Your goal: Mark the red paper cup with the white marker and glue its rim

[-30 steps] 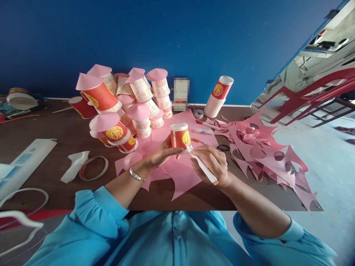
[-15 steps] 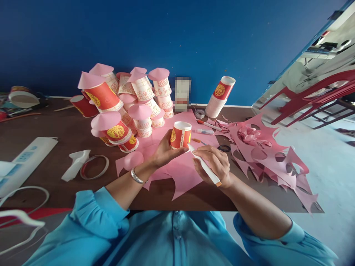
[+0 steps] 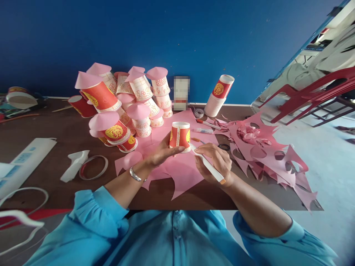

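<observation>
"Where's the red cup point(image 3: 180, 135)?"
"Upright in the left hand point(image 3: 163, 152), thumb and fingers wrapped round its lower part."
"And the right hand point(image 3: 216, 159)?"
"Pinching a white pen point(image 3: 208, 167), tip beside the cup's base."
"Around the grip?"
"Pink paper point(image 3: 185, 177) beneath, cone-topped cups point(image 3: 107, 98) leftward."

Cone-roofed cup towers point(image 3: 138, 112) stand on the far left of the table point(image 3: 149, 201), a cup stack point(image 3: 215, 106) far right, both before the wall point(image 3: 144, 33). Paper sheets point(image 3: 187, 177) lie between and nearer, under the paper cup point(image 3: 180, 136) in the left hand point(image 3: 161, 155). Paper scraps point(image 3: 270, 170) lie right of the sheets; the power strip point(image 3: 26, 162) lies near left.
</observation>
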A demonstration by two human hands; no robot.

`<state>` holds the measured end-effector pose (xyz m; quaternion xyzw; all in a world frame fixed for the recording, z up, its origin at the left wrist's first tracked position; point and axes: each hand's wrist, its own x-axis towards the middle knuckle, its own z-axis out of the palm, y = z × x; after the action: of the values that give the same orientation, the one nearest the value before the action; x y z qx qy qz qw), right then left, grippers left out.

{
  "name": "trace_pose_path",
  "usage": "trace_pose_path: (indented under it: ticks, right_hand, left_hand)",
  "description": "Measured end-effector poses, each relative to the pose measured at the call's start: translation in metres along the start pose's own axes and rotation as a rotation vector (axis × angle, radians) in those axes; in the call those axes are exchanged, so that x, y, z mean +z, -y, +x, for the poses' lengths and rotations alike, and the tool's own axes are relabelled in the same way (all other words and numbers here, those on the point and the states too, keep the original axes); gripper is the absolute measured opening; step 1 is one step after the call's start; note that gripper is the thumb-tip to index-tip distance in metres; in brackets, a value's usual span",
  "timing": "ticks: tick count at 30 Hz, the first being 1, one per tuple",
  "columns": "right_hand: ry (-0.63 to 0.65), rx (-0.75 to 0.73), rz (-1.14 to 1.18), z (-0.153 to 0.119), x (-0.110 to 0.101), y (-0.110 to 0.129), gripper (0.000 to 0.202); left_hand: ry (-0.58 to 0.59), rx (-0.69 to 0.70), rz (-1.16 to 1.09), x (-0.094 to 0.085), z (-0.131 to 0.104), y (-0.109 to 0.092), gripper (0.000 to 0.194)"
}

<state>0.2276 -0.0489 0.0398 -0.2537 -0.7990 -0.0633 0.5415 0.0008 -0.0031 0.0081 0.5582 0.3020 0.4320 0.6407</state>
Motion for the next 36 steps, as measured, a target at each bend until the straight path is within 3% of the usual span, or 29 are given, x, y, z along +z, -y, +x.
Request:
trace_pose_path:
  ticks: [3,11,15,19,28,36]
  right_hand:
    - [-0.001,0.01,-0.004,0.0,0.0,0.0,0.017]
    - [-0.037,-0.012,-0.021,0.003,0.001,0.001,0.013]
    - [-0.039,-0.028,-0.017,0.004,0.001,0.001,0.015]
    - [-0.027,-0.028,-0.016,0.004,0.001,0.001,0.019]
    - [-0.013,-0.039,-0.013,0.004,0.0,0.001,0.019]
    - [-0.026,-0.041,-0.03,0.007,0.001,0.002,0.01]
  left_hand:
    - [0.004,0.008,0.023,0.001,0.0,0.001,0.036]
    - [0.012,-0.031,-0.258,0.004,0.001,0.0,0.037]
    - [0.047,-0.085,-0.345,-0.001,0.004,0.006,0.048]
    - [0.074,-0.084,-0.329,-0.002,0.003,0.005,0.058]
    - [0.027,-0.092,-0.232,0.001,-0.001,0.002,0.037]
    - [0.019,-0.138,-0.356,-0.001,0.003,0.003,0.047]
